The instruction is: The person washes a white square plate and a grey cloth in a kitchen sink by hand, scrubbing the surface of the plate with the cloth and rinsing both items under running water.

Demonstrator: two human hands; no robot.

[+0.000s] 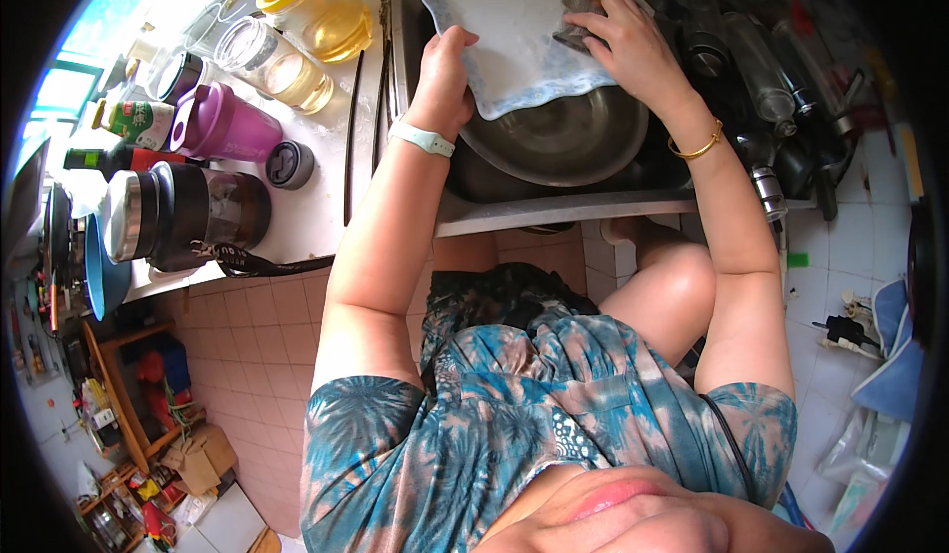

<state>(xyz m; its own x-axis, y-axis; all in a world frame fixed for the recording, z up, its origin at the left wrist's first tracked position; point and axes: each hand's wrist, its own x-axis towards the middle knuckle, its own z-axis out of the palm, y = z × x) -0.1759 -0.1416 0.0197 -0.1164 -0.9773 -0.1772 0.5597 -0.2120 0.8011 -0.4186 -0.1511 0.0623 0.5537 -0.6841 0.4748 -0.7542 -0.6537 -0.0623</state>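
A white square plate [511,41] with a wavy, blue-patterned rim is held tilted above the sink [563,208]. My left hand [445,71] grips its left edge, the thumb on the upper face and the fingers mostly hidden beneath. Against the plate's right side, my right hand [619,38] presses a grey scrubbing cloth [574,8] with its fingers spread over it. Below the plate a round metal basin [563,149] rests in the sink, partly covered by the plate. The plate's far edge runs out of the picture.
Left on the white counter [326,204] stand a purple shaker bottle [226,123], a black insulated flask [200,216], a small dark lid [290,164], a glass jar [274,64] and a yellow-lidded jar [315,12]. Several clear bottles [760,71] crowd the sink's right side.
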